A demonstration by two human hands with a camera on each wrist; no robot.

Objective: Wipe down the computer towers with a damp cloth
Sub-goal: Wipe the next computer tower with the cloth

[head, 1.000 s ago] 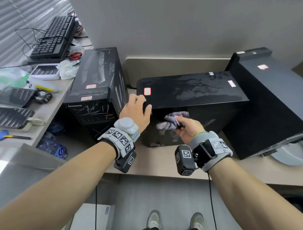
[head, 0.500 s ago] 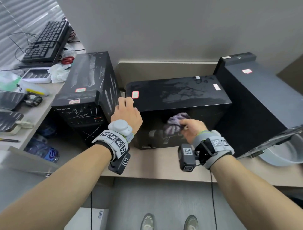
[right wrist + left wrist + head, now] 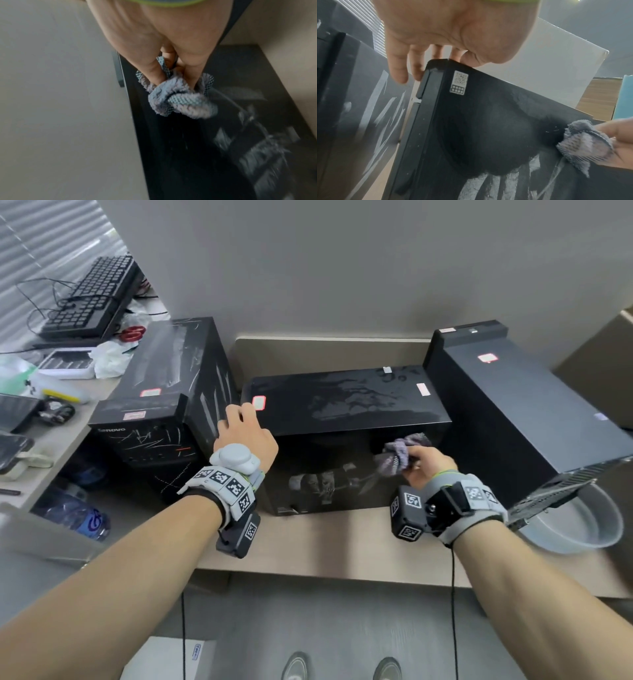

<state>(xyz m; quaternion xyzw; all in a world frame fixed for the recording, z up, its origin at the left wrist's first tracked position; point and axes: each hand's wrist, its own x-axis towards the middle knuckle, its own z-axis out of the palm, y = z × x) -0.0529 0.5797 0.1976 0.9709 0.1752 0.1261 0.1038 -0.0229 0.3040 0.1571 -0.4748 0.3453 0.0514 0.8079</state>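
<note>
Grey wall (image 3: 342, 268) behind, beige desk (image 3: 325, 546) under both hands. Three black computer towers on it. Right tower (image 3: 513, 412) lies tilted, just right of the right hand, its near end overhanging a grey basin (image 3: 579, 529). Middle tower (image 3: 342, 409) lies on its side between the hands, top face streaked, red-edged sticker (image 3: 258, 402) by the left fingers. Left tower (image 3: 164, 392) stands upright just left of the left hand, scratched white on front and side, "lenovo" on its face. Two black keyboards (image 3: 92, 299) stacked far left beyond the left hand, with clutter on the side counter (image 3: 61, 436).

Left hand (image 3: 245, 436) rests on the middle tower's top-left corner, fingers hooked over the edge, thumb on the front face; wrist view shows fingertips (image 3: 399, 75) down the gap beside the left tower. Right hand (image 3: 424, 470) grasps a bunched grey cloth (image 3: 399, 455), pressed on the middle tower's front face near its upper right end. Wrist view: thumb and fingers pinch the cloth (image 3: 180, 100), wet smears on the panel below it.
</note>
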